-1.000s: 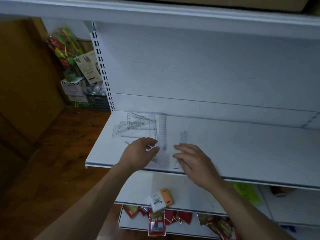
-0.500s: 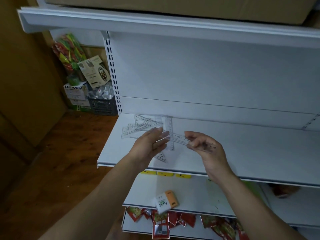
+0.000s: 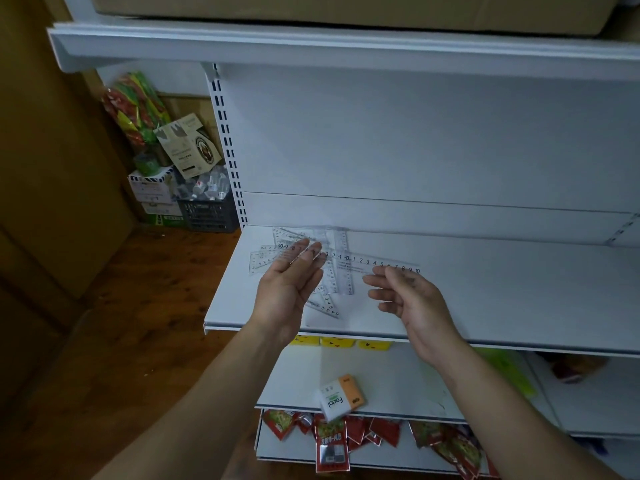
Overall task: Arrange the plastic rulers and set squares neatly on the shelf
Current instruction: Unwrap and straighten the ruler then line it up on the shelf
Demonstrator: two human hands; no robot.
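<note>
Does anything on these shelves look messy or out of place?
Yes. The clear rulers and set squares at the shelf's left end lie crossed at odd angles, not stacked. Both hands, left and right, hold one long ruler over them. Lower down, a tissue pack overhangs a shelf edge.

White metal shelf [image 3: 485,299], middle tier of a white rack; flat board with a raised front lip, backed by a white panel. Contents, all at its left end: a loose overlapping heap of clear plastic rulers and set squares [image 3: 277,252] toward the far left corner; one clear ruler [image 3: 341,271] lying front to back at the heap's right; one clear set square [image 3: 325,303] nearer the front edge, skewed. The middle and right of the board are bare white surface.
</note>
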